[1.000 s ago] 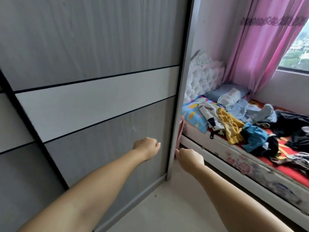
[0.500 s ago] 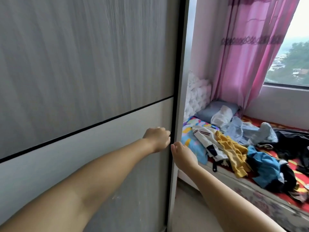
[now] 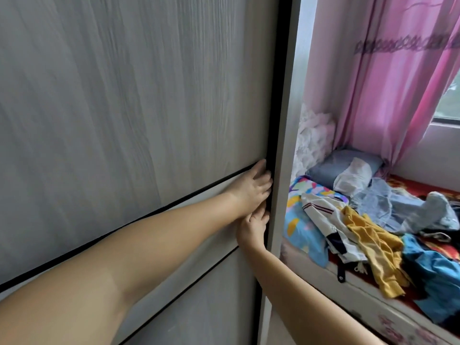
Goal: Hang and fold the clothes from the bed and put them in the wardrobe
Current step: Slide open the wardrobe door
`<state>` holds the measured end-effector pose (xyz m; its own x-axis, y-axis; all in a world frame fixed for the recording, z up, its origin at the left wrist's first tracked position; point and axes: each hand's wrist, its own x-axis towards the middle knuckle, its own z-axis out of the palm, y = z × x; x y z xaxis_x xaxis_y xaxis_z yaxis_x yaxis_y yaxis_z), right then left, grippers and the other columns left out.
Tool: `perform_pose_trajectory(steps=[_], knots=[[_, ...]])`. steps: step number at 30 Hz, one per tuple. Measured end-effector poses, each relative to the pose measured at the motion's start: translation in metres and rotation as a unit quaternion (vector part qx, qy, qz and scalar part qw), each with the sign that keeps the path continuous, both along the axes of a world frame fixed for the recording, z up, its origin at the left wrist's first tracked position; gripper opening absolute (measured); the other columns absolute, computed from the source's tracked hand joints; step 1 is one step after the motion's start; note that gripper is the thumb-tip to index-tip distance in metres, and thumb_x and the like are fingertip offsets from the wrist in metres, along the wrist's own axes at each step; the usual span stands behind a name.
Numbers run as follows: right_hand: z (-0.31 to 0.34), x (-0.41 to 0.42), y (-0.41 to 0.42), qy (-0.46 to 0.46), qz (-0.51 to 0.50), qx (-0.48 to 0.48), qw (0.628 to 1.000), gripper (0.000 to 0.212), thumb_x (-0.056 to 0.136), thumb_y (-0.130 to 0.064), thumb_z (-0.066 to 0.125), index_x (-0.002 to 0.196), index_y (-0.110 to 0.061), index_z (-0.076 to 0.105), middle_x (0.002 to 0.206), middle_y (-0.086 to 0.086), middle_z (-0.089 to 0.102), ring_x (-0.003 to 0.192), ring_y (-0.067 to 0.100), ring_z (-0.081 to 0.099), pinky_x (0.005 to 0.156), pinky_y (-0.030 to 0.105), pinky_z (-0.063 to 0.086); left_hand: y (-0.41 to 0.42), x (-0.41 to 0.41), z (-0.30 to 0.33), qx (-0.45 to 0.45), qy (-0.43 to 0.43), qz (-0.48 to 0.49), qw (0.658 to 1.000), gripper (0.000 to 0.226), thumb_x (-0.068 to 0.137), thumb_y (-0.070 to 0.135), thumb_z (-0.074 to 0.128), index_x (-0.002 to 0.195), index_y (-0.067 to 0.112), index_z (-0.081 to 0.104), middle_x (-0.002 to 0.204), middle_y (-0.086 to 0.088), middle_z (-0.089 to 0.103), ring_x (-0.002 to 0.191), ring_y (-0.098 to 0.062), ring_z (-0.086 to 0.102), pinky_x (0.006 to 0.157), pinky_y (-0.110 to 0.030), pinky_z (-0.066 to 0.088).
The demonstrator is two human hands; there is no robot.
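Clothes (image 3: 373, 235): we see a loose, unfolded heap on the bed (image 3: 368, 317), right of the wardrobe; yellow, blue, white-striped and pale grey-blue pieces overlap.
Wardrobe door (image 3: 139, 100): grey wood-grain sliding panel with a pale band, closed against the frame.
Left hand (image 3: 251, 189): fingers curled into the door's right edge.
Right hand (image 3: 254, 227): just below, fingertips hooked in the same edge; hands touch.
Change: half a second ago we saw both hands beside the edge, fists loose.
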<state>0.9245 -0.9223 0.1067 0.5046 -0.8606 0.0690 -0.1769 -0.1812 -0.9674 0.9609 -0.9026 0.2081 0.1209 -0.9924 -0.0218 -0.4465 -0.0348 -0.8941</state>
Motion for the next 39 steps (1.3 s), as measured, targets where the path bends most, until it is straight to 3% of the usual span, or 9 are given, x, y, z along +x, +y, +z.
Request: perform_pose_trajectory(steps=[6, 10, 17, 26, 34, 37, 39], knots=[[-0.014, 0.01, -0.014, -0.029, -0.015, 0.035, 0.999, 0.059, 0.103, -0.028, 0.033, 0.153, -0.016, 0.004, 0.161, 0.01, 0.003, 0.147, 0.025, 0.007, 0.117, 0.036, 0.007, -0.017, 0.002, -0.003, 0.002, -0.01, 0.034, 0.999, 0.054, 0.102, 0.033, 0.024, 0.151, 0.013, 0.02, 0.159, -0.01, 0.016, 0.147, -0.03, 0.003, 0.109, -0.059, -0.012], [-0.014, 0.01, -0.015, -0.028, -0.033, 0.041, 0.998, 0.058, 0.102, -0.028, 0.036, 0.153, -0.012, 0.013, 0.159, 0.015, 0.014, 0.145, 0.03, 0.016, 0.114, 0.034, 0.012, -0.018, -0.001, -0.001, 0.003, -0.008, 0.039, 0.999, 0.052, 0.103, 0.031, 0.023, 0.151, 0.014, 0.017, 0.159, -0.007, 0.015, 0.147, -0.028, 0.002, 0.111, -0.057, -0.01], [-0.008, -0.003, 0.002, -0.038, -0.057, 0.025, 0.997, 0.056, 0.099, -0.029, 0.042, 0.148, -0.009, 0.025, 0.151, 0.016, 0.03, 0.138, 0.033, 0.025, 0.114, 0.041, 0.021, 0.001, -0.009, -0.002, -0.019, -0.003, 0.028, 0.999, 0.05, 0.103, 0.029, 0.024, 0.149, 0.01, 0.022, 0.157, -0.01, 0.018, 0.147, -0.027, 0.005, 0.113, -0.059, -0.004], [-0.012, -0.025, 0.075, -0.037, -0.01, 0.003, 0.999, 0.062, 0.095, -0.045, 0.048, 0.148, -0.021, 0.027, 0.151, 0.003, 0.031, 0.139, 0.024, 0.024, 0.112, 0.042, 0.029, 0.088, -0.012, -0.013, -0.076, -0.003, 0.011, 0.997, 0.059, 0.097, 0.027, 0.048, 0.146, 0.006, 0.024, 0.154, -0.017, 0.017, 0.146, -0.032, 0.004, 0.113, -0.06, -0.002], [-0.019, -0.046, 0.146, -0.001, 0.095, -0.052, 0.994, 0.048, 0.097, -0.045, 0.044, 0.141, -0.029, 0.034, 0.136, 0.002, 0.041, 0.123, 0.019, 0.038, 0.089, 0.031, 0.037, 0.189, -0.021, -0.029, -0.144, 0.012, 0.003, 0.99, 0.032, 0.095, 0.019, 0.052, 0.126, 0.014, 0.051, 0.143, -0.012, 0.037, 0.142, -0.028, 0.022, 0.113, -0.061, 0.006], [-0.016, -0.05, 0.171, 0.017, 0.161, -0.091, 0.983, 0.041, 0.099, -0.042, 0.037, 0.136, -0.024, 0.04, 0.129, 0.003, 0.046, 0.118, 0.019, 0.042, 0.089, 0.038, 0.044, 0.228, -0.024, -0.03, -0.149, -0.024, -0.016, 0.988, 0.024, 0.088, 0.025, 0.058, 0.111, 0.025, 0.065, 0.127, 0.001, 0.057, 0.131, -0.019, 0.044, 0.111, -0.056, 0.028], [-0.014, -0.053, 0.187, 0.026, 0.205, -0.12, 0.971, 0.039, 0.1, -0.039, 0.034, 0.132, -0.018, 0.045, 0.128, 0.004, 0.049, 0.118, 0.022, 0.044, 0.094, 0.044, 0.045, 0.251, -0.029, -0.029, -0.145, -0.031, 0.005, 0.989, 0.024, 0.088, 0.029, 0.056, 0.11, 0.026, 0.066, 0.12, 0.004, 0.061, 0.128, -0.016, 0.047, 0.11, -0.056, 0.031]])
